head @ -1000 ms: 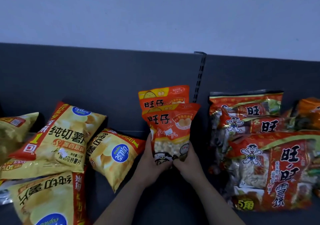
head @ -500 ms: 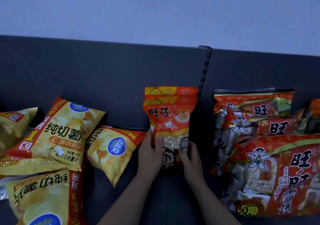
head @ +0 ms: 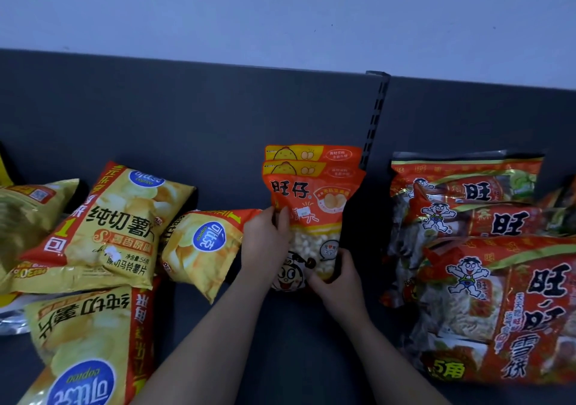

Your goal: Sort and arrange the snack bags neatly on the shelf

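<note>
An orange snack pouch (head: pixel 314 205) with a clear window of small white balls stands upright against the dark shelf back. Behind it a second matching pouch (head: pixel 311 153) shows its top edge. My left hand (head: pixel 265 242) grips the front pouch's left edge, thumb on its face. My right hand (head: pixel 338 275) holds its lower right corner. Yellow chip bags (head: pixel 106 227) lie tumbled on the left. Red rice-cracker bags (head: pixel 486 280) are stacked on the right.
The dark shelf floor (head: pixel 296 342) shows between my forearms. A slotted upright (head: pixel 375 118) splits the shelf back just right of the pouches. A small yellow chip bag (head: pixel 202 248) leans close to my left hand. Pale wall above.
The front pouch has gone down and back, and now stands flush in front of the second pouch. My left hand has slid up its left edge; my right stays at the bottom corner.
</note>
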Motion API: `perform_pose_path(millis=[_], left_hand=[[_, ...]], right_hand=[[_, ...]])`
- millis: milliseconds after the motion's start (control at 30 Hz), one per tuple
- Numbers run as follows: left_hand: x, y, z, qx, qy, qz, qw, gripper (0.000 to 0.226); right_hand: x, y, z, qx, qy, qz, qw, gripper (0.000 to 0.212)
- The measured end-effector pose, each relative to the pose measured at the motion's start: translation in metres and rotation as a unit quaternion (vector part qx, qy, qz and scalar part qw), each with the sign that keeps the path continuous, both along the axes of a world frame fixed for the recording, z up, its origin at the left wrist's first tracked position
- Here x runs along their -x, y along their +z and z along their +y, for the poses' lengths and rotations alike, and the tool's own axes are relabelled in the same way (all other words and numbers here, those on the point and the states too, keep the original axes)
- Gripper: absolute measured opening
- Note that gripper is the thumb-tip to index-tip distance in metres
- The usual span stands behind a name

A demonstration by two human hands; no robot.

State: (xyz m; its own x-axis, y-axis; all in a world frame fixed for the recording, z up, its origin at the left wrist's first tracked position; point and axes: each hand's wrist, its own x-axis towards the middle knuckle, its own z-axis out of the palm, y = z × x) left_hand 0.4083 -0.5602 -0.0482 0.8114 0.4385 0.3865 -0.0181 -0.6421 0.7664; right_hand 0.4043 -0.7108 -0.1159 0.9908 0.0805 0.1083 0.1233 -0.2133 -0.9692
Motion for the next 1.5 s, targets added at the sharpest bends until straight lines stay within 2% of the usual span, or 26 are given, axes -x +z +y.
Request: perform_pose_path(millis=[133,333,467,533,600,667,800,900,1100,1200,1367,1500], left_hand=[[-0.005,0.008,0.003,-0.038,0.012,0.030,0.999,0.037],[-0.006,0.015,0.017,0.000,0.009,0.046,0.999,0.040],[0.002,0.011,0.020,0.072,-0.008,0.041,0.997,0.035],[0.010,0.010,0.013,0.128,-0.020,0.047,0.991,0.032],[0.020,0.003,0.003,0.201,-0.072,0.065,0.975,0.030],[0.032,-0.012,-0.003,0.233,-0.129,0.079,0.961,0.044],[0.043,-0.050,-0.005,0.198,-0.179,0.086,0.960,0.067],[0.044,-0.055,-0.001,0.180,-0.200,0.075,0.960,0.070],[0.042,-0.058,0.001,0.132,-0.182,0.043,0.973,0.078],[0.043,-0.059,-0.001,0.121,-0.174,0.040,0.976,0.073],[0.051,-0.049,-0.007,0.094,-0.111,0.093,0.985,0.074],[0.075,-0.021,-0.015,0.035,-0.065,0.077,0.994,0.046]], right_hand=[[-0.002,-0.003,0.000,-0.009,0.004,0.000,1.000,0.051],[-0.003,-0.005,0.001,-0.002,-0.001,-0.004,1.000,0.056],[-0.004,-0.006,0.001,0.005,0.000,-0.001,1.000,0.053],[-0.003,-0.005,0.001,0.003,-0.003,-0.001,1.000,0.044],[-0.002,-0.003,0.001,-0.004,-0.009,-0.003,1.000,0.034],[-0.001,-0.001,0.001,-0.006,-0.012,-0.010,1.000,0.028],[0.002,0.002,-0.001,-0.017,-0.020,-0.019,0.999,0.031],[0.003,0.002,-0.001,-0.003,-0.019,-0.028,0.999,0.038],[0.007,0.005,0.005,0.054,-0.012,-0.023,0.998,0.062],[0.010,0.010,0.007,0.069,-0.020,-0.022,0.997,0.065],[0.022,0.016,0.003,0.062,-0.020,-0.020,0.998,0.064],[0.035,0.025,-0.011,0.072,-0.060,-0.056,0.994,0.065]])
